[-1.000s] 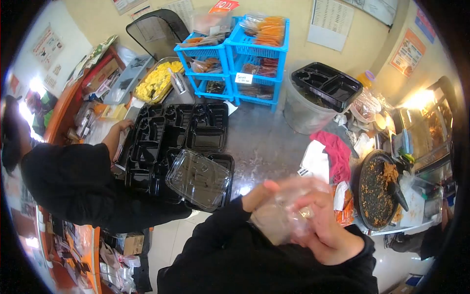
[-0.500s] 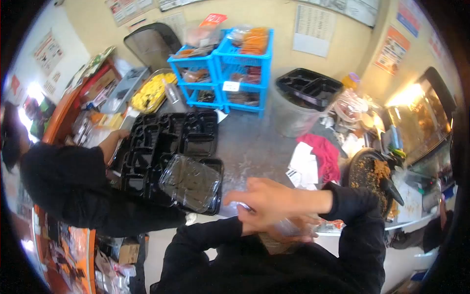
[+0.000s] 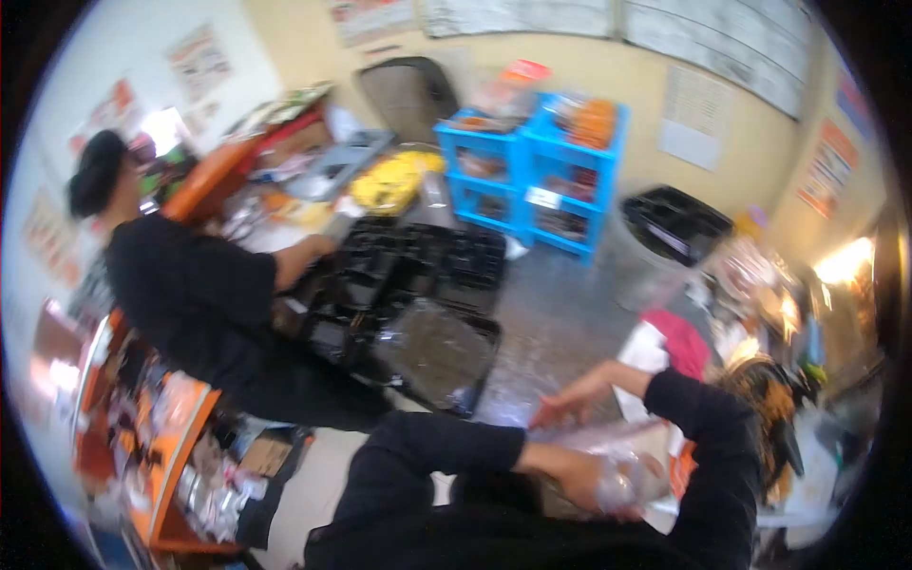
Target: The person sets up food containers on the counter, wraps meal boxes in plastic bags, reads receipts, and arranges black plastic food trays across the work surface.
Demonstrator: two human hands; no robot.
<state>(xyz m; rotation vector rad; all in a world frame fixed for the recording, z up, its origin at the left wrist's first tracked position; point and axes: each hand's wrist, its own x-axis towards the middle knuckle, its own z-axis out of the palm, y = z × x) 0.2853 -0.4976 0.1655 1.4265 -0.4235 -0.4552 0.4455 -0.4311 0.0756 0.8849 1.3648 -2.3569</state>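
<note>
Crinkly clear plastic (image 3: pixel 622 483) right up on the left hand (image 3: pixel 568 471), the nearer one
From here it's 3 o'clock off that hand, 5 off the right hand (image 3: pixel 584 390); too blurry, can't tell if either's gripping.

The person's top (image 3: pixel 570 543) is black, with long, loose sleeves (image 3: pixel 714 423) to match.

trays (image 3: pixel 475 256) left on table (image 3: pixel 560 294) | rack (image 3: pixel 521 180) behind | bin (image 3: pixel 638 256) right of rack
</note>
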